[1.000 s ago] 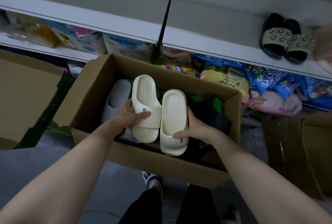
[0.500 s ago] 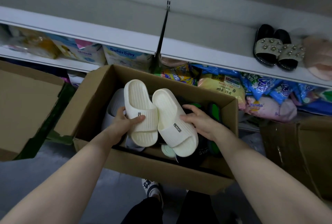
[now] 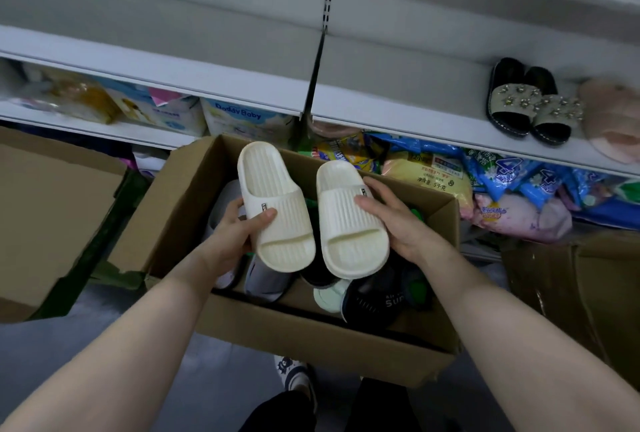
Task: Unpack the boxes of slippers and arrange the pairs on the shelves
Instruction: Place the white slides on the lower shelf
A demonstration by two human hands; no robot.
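Observation:
Two cream ribbed slippers are held side by side above the open cardboard box (image 3: 263,331). My left hand (image 3: 235,234) grips the left cream slipper (image 3: 277,206) at its strap, thumb on top. My right hand (image 3: 401,223) grips the right cream slipper (image 3: 349,223) along its right side. Both slippers face soles down, toes toward me. Inside the box lie more slippers: a grey one (image 3: 266,279), a black one (image 3: 377,300) with white lettering and a pale green one (image 3: 332,296). The white shelf (image 3: 408,120) runs above the box.
A beaded black pair (image 3: 530,102) and a pink fluffy slipper (image 3: 613,120) sit on the shelf at the right. Packaged goods (image 3: 502,185) fill the lower shelf behind the box. Another cardboard box (image 3: 52,210) stands at the left, brown cardboard (image 3: 581,293) at the right.
Both hands have lifted the cream slippers higher out of the box. The right slipper, tilted half a second ago, now lies straighter beside the left one, and the view has tilted up.

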